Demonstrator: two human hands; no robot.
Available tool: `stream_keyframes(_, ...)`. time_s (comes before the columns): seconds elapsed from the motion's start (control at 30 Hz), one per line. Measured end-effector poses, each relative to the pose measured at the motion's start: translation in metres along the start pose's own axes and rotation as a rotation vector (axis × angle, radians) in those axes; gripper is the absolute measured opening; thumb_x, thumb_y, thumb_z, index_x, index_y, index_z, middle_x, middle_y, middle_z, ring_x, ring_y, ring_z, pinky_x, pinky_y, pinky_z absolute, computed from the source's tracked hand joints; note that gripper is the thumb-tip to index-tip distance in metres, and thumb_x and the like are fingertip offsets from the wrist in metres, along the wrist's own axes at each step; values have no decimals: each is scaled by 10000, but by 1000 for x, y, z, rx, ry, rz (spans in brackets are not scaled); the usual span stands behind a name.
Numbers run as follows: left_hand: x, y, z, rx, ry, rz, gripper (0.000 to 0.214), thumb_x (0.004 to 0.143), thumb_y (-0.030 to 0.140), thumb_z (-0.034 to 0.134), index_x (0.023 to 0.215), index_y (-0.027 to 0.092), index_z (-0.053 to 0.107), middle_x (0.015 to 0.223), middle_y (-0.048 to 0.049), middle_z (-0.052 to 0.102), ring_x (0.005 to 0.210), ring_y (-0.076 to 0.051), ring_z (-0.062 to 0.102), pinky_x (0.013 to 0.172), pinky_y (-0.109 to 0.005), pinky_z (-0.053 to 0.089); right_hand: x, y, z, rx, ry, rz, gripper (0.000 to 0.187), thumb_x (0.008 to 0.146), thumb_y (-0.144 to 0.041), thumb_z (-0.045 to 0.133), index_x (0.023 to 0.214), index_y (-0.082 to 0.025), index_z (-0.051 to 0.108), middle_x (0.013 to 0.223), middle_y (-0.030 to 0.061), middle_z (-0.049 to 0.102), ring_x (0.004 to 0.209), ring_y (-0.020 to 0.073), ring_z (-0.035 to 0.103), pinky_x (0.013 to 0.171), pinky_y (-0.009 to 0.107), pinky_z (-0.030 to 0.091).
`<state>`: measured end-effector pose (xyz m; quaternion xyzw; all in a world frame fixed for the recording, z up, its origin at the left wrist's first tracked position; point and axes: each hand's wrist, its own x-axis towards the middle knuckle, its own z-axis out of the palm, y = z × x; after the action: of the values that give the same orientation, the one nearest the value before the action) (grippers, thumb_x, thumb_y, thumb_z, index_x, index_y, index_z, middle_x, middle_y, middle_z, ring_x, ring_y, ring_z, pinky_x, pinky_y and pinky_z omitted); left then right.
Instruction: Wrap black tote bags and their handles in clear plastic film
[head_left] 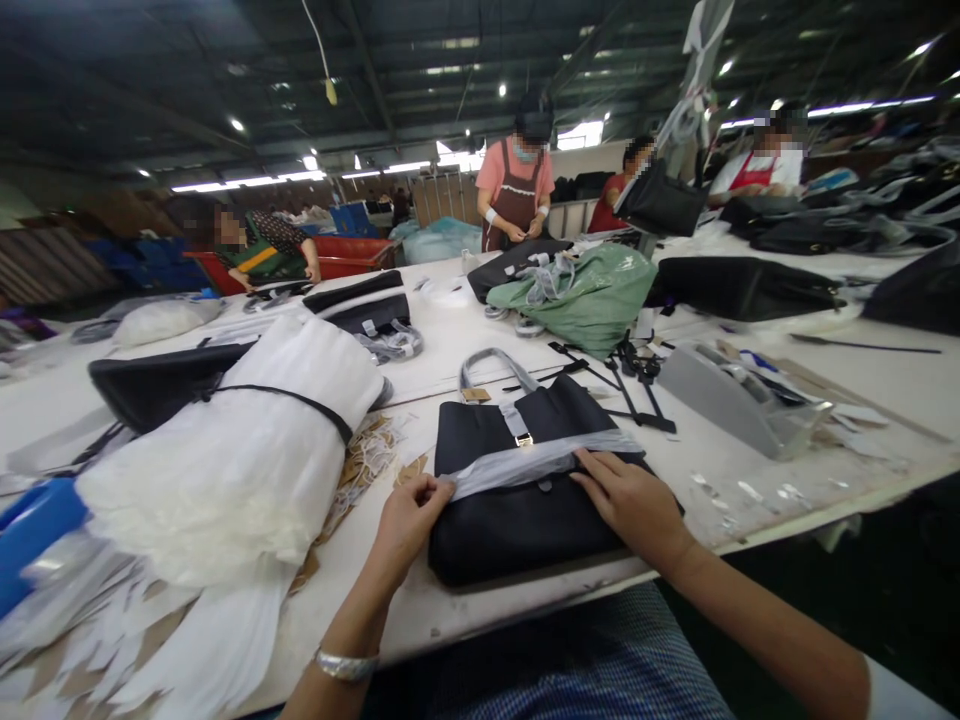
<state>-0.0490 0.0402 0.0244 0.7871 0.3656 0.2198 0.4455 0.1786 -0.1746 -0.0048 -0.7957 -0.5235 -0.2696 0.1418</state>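
1. Black soft-sided handbag (517, 520) is lying flat on the white worktable (885, 385), in the lower centre of the frame at the table's near edge. Its long axis is running left to right, and its top, with the grey-wrapped handle (487, 365), is pointing toward the upper frame.
2. A pale grey wrapping strip (525, 462) is stretching left to right across the bag's front, just below the small gold clasp (523, 440).
3. The left hand (409, 520) is pinching the strip's left end between thumb and fingertips at the bag's left edge; a silver bracelet (345, 665) is sitting on that wrist.
4. The right hand (634, 505) is lying spread and flat, its fingers pressing the strip's right part onto the bag.
5. A tall stack of white sheets (247, 450), bound by a thin black strap, is crowding the left side of the frame, with tan cardboard tags (367, 455) spilling between it and the bag.
6. Loose black straps (630, 380) and a grey wedge-shaped dispenser (731, 400) are lying to the upper right, with a green fabric bag (592, 295) beyond them.
7. A small tan label (476, 395) is lying beside the handle; its print is too small to read.
8. Co-workers are standing at the far tables along the upper frame.
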Motion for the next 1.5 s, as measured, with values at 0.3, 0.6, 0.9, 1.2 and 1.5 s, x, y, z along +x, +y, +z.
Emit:
stream_keyframes(0.3, -1, 3, -1, 14, 16, 40, 407, 764, 577, 630, 664, 183, 600, 613, 24, 530, 634, -157, 491, 601, -253, 330, 17, -21, -3, 33, -118, 193, 333, 971, -508, 473, 899, -237, 653, 898, 28, 716, 654, 181, 655, 490, 298, 290)
stream_keyframes(0.6, 2, -4, 0, 53, -11, 60, 384, 802, 559, 597, 710, 187, 618, 661, 11, 566, 680, -177, 515, 636, -268, 338, 30, -31, 0, 115, -306, 419, 269, 986, -412, 462, 944, -208, 632, 723, 49, 715, 689, 216, 687, 523, 278, 301)
stream_keyframes(0.9, 0, -6, 1, 110, 72, 91, 388, 810, 569, 584, 697, 200, 618, 643, 15, 577, 672, -181, 533, 643, -272, 338, 28, -15, -13, 319, -288, 454, 253, 951, -334, 509, 751, -220, 614, 617, -11, 683, 647, 172, 655, 554, 260, 324)
stream_keyframes(1.2, 1, -7, -4, 186, 123, 143, 373, 825, 556, 573, 724, 207, 653, 657, 9, 606, 668, -183, 543, 647, -271, 351, 23, -3, -10, -183, -165, 242, 284, 981, -405, 490, 820, -228, 644, 657, 33, 694, 594, 205, 619, 547, 318, 186)
stream_keyframes(1.5, 3, -8, -4, 183, 107, 127, 340, 828, 515, 585, 729, 200, 663, 658, 7, 610, 675, -189, 559, 659, -270, 363, 22, 4, -13, -54, 15, 158, 257, 974, -333, 519, 812, -227, 688, 696, 38, 674, 812, 240, 585, 838, 387, 307)
